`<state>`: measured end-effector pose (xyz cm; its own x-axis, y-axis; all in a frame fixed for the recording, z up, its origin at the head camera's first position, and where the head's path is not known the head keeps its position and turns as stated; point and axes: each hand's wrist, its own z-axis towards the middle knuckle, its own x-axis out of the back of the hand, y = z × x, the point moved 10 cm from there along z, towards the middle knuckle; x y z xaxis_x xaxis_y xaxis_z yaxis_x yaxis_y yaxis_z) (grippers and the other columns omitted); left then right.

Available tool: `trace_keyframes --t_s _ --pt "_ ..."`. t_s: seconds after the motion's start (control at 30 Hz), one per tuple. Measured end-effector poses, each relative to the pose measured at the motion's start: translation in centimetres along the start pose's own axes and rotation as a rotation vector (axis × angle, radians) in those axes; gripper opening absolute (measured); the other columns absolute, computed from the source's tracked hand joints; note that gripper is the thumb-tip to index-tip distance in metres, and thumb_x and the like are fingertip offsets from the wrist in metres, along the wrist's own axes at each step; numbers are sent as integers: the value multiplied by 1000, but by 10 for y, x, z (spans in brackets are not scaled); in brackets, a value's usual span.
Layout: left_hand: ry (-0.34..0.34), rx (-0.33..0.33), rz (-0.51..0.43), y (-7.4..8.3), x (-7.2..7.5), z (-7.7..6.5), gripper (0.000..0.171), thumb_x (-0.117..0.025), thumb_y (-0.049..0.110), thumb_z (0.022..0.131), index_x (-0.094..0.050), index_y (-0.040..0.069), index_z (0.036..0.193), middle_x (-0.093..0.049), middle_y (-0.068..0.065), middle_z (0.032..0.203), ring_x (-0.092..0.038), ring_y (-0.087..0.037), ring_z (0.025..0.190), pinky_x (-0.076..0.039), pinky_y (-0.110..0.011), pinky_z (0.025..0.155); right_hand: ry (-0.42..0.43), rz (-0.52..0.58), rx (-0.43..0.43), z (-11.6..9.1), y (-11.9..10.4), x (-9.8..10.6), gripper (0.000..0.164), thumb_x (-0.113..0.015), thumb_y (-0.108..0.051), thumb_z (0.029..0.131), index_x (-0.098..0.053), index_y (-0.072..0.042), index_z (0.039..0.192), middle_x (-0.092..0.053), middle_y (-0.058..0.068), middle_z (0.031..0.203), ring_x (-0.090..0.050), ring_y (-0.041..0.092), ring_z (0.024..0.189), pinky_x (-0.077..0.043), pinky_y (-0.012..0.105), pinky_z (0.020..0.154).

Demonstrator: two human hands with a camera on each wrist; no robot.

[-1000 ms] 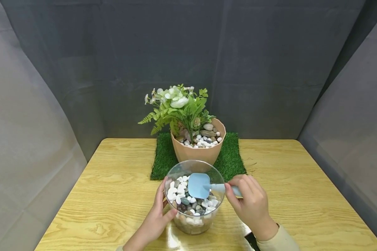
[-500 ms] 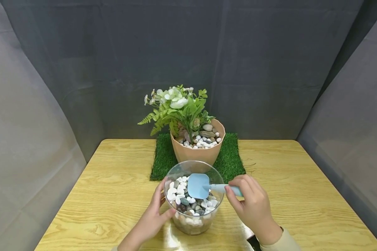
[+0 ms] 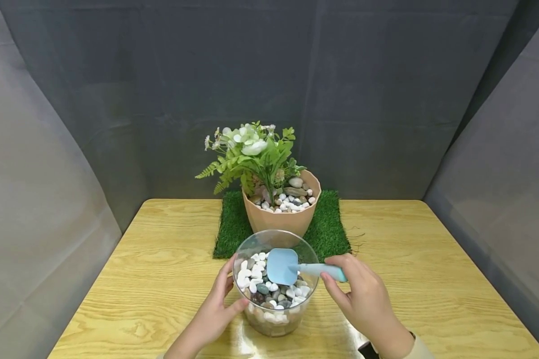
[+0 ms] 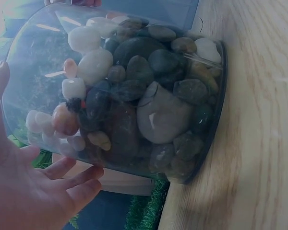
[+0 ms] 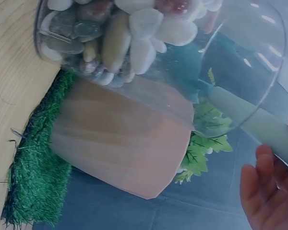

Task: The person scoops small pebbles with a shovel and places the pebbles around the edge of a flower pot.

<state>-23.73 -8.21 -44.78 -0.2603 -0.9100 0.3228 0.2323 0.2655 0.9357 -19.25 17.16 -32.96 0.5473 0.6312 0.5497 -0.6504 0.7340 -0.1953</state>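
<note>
A clear round container (image 3: pixel 276 324) filled with white, grey and brown pebbles (image 4: pixel 163 112) stands on the table. My left hand (image 3: pixel 220 304) holds it from the left, thumb near the front and fingers round the far side. A light-blue spatula (image 3: pixel 282 267) lies with its flat blade over the pebbles and its handle across the right rim. My right hand (image 3: pixel 364 294) has thumb and index finger loosely on either side of the handle (image 5: pixel 249 115), near its turquoise end. In the right wrist view, the other fingers (image 5: pixel 252 187) curl below the handle.
Directly behind the container, a peach planter (image 3: pixel 280 222) with green leaves, white flowers (image 3: pixel 247 139) and pebbles stands on a square of artificial grass (image 3: pixel 330 227). Grey cloth (image 3: pixel 364 99) surrounds the wooden table (image 3: pixel 431 279) at the back and sides.
My right thumb and index finger have loosened and spread apart, uncovering more of the handle's turquoise end. The spatula and container stay in place; my left hand still holds the container.
</note>
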Motion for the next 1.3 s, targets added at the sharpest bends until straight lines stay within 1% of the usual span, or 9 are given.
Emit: trace_keyframes --t_s 0.1,0.17,0.27,0.37,0.5,0.73,0.93,1.17,1.3 --pt "0 -6 4 0 0 0 90 -69 23 99 -11 26 167 -16 -22 171 -36 -53 146 -28 -72 118 -54 7 -12 0 0 -2 46 -43 -47 109 -67 -7 106 -67 -1 88 -56 10 69 -44 19 56" --pt "2 -9 5 0 0 0 90 -69 23 99 -11 25 167 -16 -22 170 -36 -53 146 -28 -73 118 -57 6 -5 -1 -1 -1 46 -43 -47 109 -67 -7 106 -68 -1 89 -59 11 70 -46 19 58" --pt "4 -18 0 -2 1 1 90 -69 22 98 -11 24 167 -19 -23 170 -38 -52 145 -29 -74 117 -20 1 17 -1 -4 4 47 -45 -47 108 -67 -5 106 -70 2 91 -64 14 74 -52 22 61" --pt "6 -23 -11 -3 1 1 90 -69 21 98 -11 26 167 -20 -22 169 -39 -51 145 -29 -74 117 38 2 32 -2 -5 10 48 -46 -46 108 -67 -3 105 -71 6 91 -66 17 73 -54 21 59" --pt "6 -31 -12 -3 0 1 91 -69 21 98 -11 28 167 -20 -22 169 -39 -51 145 -29 -74 117 90 32 2 -4 -4 19 50 -48 -46 107 -68 0 105 -72 11 91 -67 21 71 -53 18 59" --pt "1 -45 -5 -1 0 0 90 -69 21 99 -10 22 167 -20 -23 169 -38 -52 145 -27 -73 118 186 30 25 -4 -4 32 50 -50 -43 108 -68 4 102 -74 11 90 -65 17 68 -53 17 61" --pt "-1 -43 -12 1 0 0 90 -69 20 99 -10 21 167 -20 -23 169 -38 -51 146 -26 -72 119 209 21 28 -5 -3 34 51 -50 -44 108 -67 4 100 -73 11 87 -64 16 69 -54 16 63" --pt "-5 -41 -9 -2 -1 1 90 -68 20 99 -9 27 167 -19 -22 170 -38 -50 146 -26 -71 120 252 40 28 -7 -1 40 53 -53 -43 107 -67 7 97 -73 13 86 -66 15 72 -56 10 73" --pt "-2 -34 -13 -2 -1 1 89 -68 19 99 -10 28 166 -19 -20 170 -38 -49 146 -25 -69 121 278 46 17 -8 1 44 54 -54 -43 106 -66 8 96 -72 14 85 -66 11 75 -55 9 74"
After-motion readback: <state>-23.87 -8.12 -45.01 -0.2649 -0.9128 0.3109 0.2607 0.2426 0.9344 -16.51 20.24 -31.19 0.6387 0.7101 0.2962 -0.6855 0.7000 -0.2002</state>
